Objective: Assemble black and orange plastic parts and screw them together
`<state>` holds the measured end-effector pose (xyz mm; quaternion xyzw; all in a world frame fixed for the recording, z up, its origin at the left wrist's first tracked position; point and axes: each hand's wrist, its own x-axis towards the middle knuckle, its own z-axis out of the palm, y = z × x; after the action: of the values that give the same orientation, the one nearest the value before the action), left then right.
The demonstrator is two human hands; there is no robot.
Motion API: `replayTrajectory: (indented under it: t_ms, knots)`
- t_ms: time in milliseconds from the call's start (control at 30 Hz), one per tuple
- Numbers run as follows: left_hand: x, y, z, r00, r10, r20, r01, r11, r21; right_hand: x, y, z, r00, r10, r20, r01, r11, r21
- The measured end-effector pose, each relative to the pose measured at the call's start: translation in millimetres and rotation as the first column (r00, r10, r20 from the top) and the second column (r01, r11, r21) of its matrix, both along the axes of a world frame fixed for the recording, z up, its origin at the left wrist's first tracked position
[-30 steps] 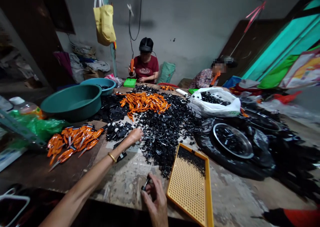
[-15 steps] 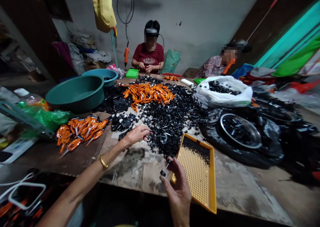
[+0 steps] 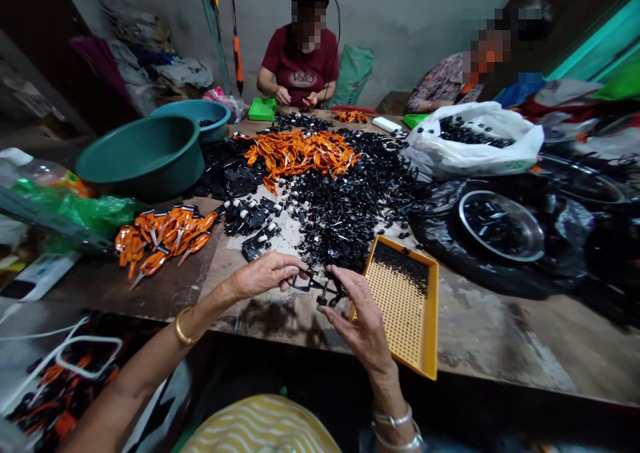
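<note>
Near the table's front edge my two hands face each other. My left hand (image 3: 267, 273) has its fingertips pinched on a thin black plastic part (image 3: 301, 284). Between the thumb and fingers of my right hand (image 3: 363, 313) is a small dark piece with a thin shaft (image 3: 324, 296); its exact kind is too small to tell. Just beyond my fingers spreads a pile of small black plastic parts (image 3: 345, 220). A yellow perforated tray (image 3: 434, 320), with tiny black pieces at its far end, lies right beside my right hand.
Orange-handled tools (image 3: 165, 240) lie at left, with more orange pieces (image 3: 300, 152) mid-table. A green basin (image 3: 140, 160) stands back left. At right are a white bag (image 3: 475, 146) and a metal bowl (image 3: 537, 240) of black parts. Two people sit across.
My left hand now pinches a black part. My right hand has moved up and closer to the left, still holding its small piece. The view has tilted down.
</note>
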<state>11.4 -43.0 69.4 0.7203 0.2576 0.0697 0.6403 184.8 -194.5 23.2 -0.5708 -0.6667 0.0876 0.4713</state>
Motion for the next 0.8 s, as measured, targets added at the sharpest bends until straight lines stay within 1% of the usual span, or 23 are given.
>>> replayTrajectory:
  t_ms: [100,167,300,367,400,467,500,567,667,700,733,767,800]
  knots:
    - [-4,0,-4.2,1.000,-0.009,0.012,0.009,0.999,-0.039,-1,1,-3.4,0.998,0.050,-0.027,-0.051,0.998,-0.038]
    - [-7,-1,-7.6,1.000,-0.004,0.014,0.005,0.996,-0.088,-2,0,-4.4,0.997,0.070,-0.038,-0.072,0.996,-0.056]
    - [-16,-6,-15.9,0.999,-0.027,-0.024,0.022,0.981,-0.191,-2,-6,-4.9,0.992,0.125,0.006,-0.123,0.984,-0.127]
    - [-20,-12,-22.6,0.997,-0.068,-0.041,0.054,0.959,-0.277,-4,-11,-5.0,0.984,0.172,0.047,-0.162,0.972,-0.170]
    - [-22,-16,-27.0,0.994,-0.095,-0.048,0.074,0.940,-0.334,-6,-14,-5.1,0.978,0.197,0.066,-0.180,0.964,-0.197]
    - [-24,-26,-37.9,0.987,-0.142,-0.069,0.098,0.894,-0.436,-12,-18,-5.2,0.966,0.239,0.094,-0.208,0.943,-0.259]
    - [-25,-31,-44.1,0.985,-0.151,-0.083,0.096,0.882,-0.461,-15,-19,-5.1,0.961,0.258,0.097,-0.220,0.930,-0.295]
    - [-27,-40,-56.7,0.987,-0.121,-0.102,0.059,0.880,-0.472,-19,-18,-5.0,0.952,0.296,0.076,-0.250,0.896,-0.368]
    - [-34,-51,-71.3,0.996,-0.020,-0.091,-0.025,0.884,-0.467,-21,-12,-5.7,0.940,0.341,0.023,-0.298,0.852,-0.430]
    - [-37,-53,-74.1,0.995,0.018,-0.094,-0.061,0.877,-0.477,-20,-8,-6.8,0.938,0.346,0.013,-0.308,0.852,-0.424]
    - [-42,-55,-75.7,0.993,0.056,-0.102,-0.099,0.869,-0.485,-18,-4,-8.5,0.943,0.334,0.006,-0.303,0.864,-0.401]
    - [-47,-56,-76.2,0.989,0.095,-0.114,-0.139,0.861,-0.489,-16,0,-10.9,0.958,0.286,0.002,-0.265,0.891,-0.368]
    - [-52,-56,-76.0,0.983,0.133,-0.126,-0.178,0.853,-0.490,-13,5,-14.1,0.980,0.198,0.006,-0.185,0.923,-0.338]
